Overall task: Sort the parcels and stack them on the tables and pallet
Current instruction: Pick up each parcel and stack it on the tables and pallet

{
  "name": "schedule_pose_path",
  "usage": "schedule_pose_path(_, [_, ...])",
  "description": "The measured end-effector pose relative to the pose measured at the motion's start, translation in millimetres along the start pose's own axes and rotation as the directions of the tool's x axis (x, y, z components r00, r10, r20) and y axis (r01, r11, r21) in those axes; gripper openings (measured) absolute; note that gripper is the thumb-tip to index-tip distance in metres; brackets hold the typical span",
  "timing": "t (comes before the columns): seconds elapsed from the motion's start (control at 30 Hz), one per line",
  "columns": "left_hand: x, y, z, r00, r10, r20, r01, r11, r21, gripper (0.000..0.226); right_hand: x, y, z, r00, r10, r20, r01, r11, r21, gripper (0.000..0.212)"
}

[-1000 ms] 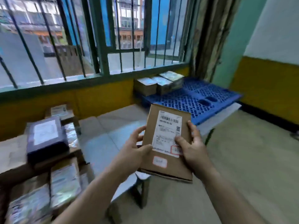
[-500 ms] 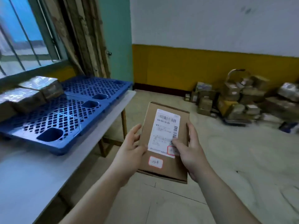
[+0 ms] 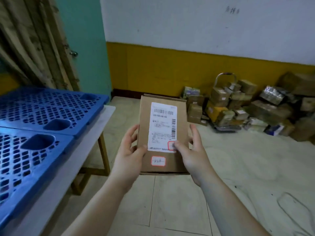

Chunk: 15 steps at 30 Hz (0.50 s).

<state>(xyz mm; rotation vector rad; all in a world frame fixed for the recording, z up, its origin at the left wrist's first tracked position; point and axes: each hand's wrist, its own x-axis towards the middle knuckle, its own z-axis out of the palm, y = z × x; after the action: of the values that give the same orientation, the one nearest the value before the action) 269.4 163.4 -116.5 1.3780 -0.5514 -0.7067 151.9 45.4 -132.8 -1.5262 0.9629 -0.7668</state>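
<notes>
Dim, even indoor light, cool cast; pale glare streak on blue pallet [image 3: 42,108] left of left hand [image 3: 129,155]; faint shadow under table [image 3: 51,193] there; label [image 3: 163,126] on parcel [image 3: 144,116] between hands sharp at barcode, fine print smeared; parcel heap [image 3: 238,106] beyond right hand [image 3: 192,154] soft; wide-angle bowing at edges.

Your parcel [image 3: 144,116] is plain brown, white barcoded label [image 3: 162,130] (two red-bordered stickers [image 3: 158,160] too); pallet [image 3: 51,106] blue, hole-patterned; worktop [image 3: 44,208] white; wall band [image 3: 153,68] mustard yellow.
</notes>
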Motion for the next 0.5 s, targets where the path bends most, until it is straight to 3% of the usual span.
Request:
schedule_pose_path(0.17, [92,16,-34,1.000,-0.012,-0.008,0.012,1.000,-0.028,0.057,82,-25,55,0.997,-0.052,0.049,0.053,0.998,-0.026,0.060])
schedule_pose_path(0.27, [132,17,-53,0.997,-0.046,-0.063,0.043,0.998,-0.045,0.056,120,-33,86,0.994,-0.067,0.083,0.069,0.997,-0.030,0.064])
schedule_pose_path(0.37, [167,20,-71,0.990,-0.077,-0.116,0.074,0.997,-0.033,0.054,158,-39,117,0.982,-0.079,0.171,0.095,0.992,-0.084,0.073])
schedule_pose_path(0.5, [224,18,-105,0.967,-0.133,-0.216,0.138,0.990,0.009,0.054,216,-42,167,0.940,-0.111,0.321,0.187,0.958,-0.216,0.067])
